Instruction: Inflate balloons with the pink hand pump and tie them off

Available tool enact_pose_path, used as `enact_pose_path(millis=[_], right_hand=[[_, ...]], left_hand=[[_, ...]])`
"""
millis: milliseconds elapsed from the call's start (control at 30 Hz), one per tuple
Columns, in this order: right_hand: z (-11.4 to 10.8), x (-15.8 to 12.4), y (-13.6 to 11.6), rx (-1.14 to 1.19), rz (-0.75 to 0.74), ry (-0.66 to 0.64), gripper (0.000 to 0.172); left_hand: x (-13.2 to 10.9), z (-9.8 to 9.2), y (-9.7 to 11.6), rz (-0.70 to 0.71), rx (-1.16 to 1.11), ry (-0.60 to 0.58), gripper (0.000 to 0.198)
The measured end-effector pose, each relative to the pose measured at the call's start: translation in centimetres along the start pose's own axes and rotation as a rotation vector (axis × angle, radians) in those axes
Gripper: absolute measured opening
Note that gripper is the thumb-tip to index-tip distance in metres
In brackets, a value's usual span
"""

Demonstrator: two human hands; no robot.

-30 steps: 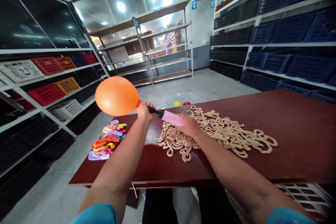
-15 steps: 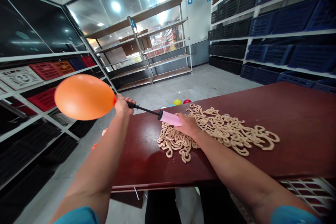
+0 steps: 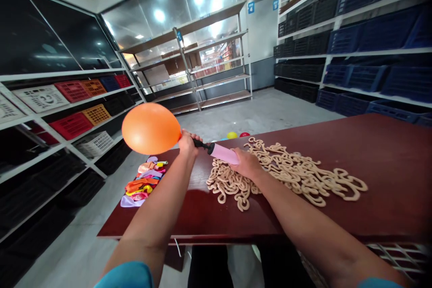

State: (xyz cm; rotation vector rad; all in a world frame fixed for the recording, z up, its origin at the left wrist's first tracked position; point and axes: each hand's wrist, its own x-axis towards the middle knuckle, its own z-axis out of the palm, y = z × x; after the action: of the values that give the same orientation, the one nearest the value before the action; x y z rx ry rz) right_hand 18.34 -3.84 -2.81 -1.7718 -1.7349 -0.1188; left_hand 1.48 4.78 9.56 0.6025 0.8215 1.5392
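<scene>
Orange balloon (image 3: 151,128) in left hand (image 3: 188,144), pink pump (image 3: 224,154) in right hand (image 3: 248,165), beige coils (image 3: 286,172), perhaps rope, on table (image 3: 388,157)

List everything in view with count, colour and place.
Table: one, reddish brown, across the foreground.
Inflated balloon: one, orange, left of centre.
Hand pump: one, pink and black, centre.
Flat balloons: several, mixed, table's left end.
Curly strands: many, beige, mid-table.
Round shapes: at least two, yellow and red, beyond table.
Shelving: three runs, pale, left, back, right.
Crates: many, mixed colours, side shelving.
Signs: three, blue, background.
Lattice: one, white, bottom right.
Left hand: one, bare, at pump's black end.
Right hand: one, bare, on pump's pink end.
Sleeves: two, turquoise, bottom edge.
Legs: two, black-clad, below table.
</scene>
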Motion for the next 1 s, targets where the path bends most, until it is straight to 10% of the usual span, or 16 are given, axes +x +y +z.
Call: enact_pose_path(millis=[333, 767, 1000], right_hand=[[0.3, 0.3, 0.0, 0.038, -0.003, 0.023, 0.041], [-0.8, -0.3, -0.6, -0.043, 0.023, -0.038, 0.051], [-0.8, -0.1, -0.6, -0.029, 0.013, -0.026, 0.043]], left_hand=[[2.7, -0.5, 10.3, 0.203, 0.020, -0.025, 0.033], [0.2, 0.1, -2.5, -0.010, -0.009, -0.004, 0.034], [0.7, -0.3, -0.2, -0.004, -0.029, -0.009, 0.032]])
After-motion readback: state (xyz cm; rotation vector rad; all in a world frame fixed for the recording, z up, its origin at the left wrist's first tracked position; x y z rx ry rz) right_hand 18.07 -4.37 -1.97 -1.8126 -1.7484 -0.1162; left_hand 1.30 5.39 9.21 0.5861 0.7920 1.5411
